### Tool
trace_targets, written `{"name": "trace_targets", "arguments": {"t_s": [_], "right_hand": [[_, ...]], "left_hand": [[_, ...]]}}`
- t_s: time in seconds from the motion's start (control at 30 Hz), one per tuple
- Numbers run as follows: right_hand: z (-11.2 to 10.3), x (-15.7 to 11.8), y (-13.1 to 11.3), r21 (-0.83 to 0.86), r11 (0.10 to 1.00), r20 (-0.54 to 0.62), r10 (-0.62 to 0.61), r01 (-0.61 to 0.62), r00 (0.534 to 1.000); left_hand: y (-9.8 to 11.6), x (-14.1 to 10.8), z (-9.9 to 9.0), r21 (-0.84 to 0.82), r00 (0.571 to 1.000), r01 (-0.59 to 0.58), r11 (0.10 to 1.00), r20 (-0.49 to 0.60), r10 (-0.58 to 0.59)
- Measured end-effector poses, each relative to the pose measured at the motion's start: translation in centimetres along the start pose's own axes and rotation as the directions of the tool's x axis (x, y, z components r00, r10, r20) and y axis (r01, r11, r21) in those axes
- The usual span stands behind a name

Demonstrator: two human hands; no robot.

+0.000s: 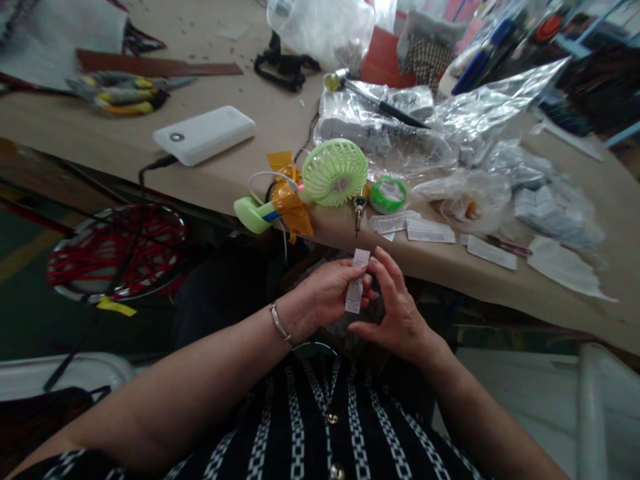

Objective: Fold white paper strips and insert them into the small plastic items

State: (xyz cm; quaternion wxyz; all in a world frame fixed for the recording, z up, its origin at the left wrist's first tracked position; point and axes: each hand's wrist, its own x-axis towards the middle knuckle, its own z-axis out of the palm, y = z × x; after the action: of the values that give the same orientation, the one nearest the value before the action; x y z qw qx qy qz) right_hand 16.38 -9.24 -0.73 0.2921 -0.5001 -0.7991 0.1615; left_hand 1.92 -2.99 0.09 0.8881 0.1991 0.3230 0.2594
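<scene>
Between the thumb and fingers of my left hand (pixel 337 290) is a narrow white printed label strip (pixel 355 297), held upright below the table edge. My right hand (pixel 397 313) is just to the right of the strip, its thumb and fingers apart with nothing visible between them. Its fingertips come close to the strip's upper end; whether they touch it I cannot tell. Straight ahead on the table edge, a pen-like metal tool (pixel 359 213) points toward me. White printed label sheets (pixel 430 231) lie beside a green round tub (pixel 389 195).
A light green fan (pixel 335 172), bound with orange tape, sits at the table's front edge. A white power bank (pixel 205 135) and yellow-handled pliers (pixel 125 93) lie left. Behind are a hammer (pixel 383 103) and clear plastic bags (pixel 470 200). A red-woven round stool (pixel 120 250) stands below left.
</scene>
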Motion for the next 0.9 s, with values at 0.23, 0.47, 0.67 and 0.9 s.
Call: {"name": "trace_targets", "arguments": {"t_s": [0.23,0.47,0.67,0.9], "right_hand": [[2.0,-1.0,-0.8,-0.115,0.993,-0.072,0.000,-0.008,0.997],[2.5,-1.8,-0.6,-0.035,0.998,-0.109,0.039,-0.043,0.993],[2.7,-2.2,-0.8,0.035,0.999,-0.158,0.040,-0.035,0.987],[0.7,-1.2,-0.6,0.368,0.904,-0.190,0.304,-0.219,0.933]], "left_hand": [[-0.8,0.1,0.3,-0.006,1.000,-0.022,1.000,-0.015,0.022],[-1.3,-0.6,0.6,0.082,0.998,-0.053,0.995,-0.009,0.054],[-1.3,-1.2,1.0,0.078,0.997,-0.065,0.995,0.033,0.063],[-1.3,-1.8,1.3,0.134,0.999,-0.045,0.990,-0.007,0.046]]}}
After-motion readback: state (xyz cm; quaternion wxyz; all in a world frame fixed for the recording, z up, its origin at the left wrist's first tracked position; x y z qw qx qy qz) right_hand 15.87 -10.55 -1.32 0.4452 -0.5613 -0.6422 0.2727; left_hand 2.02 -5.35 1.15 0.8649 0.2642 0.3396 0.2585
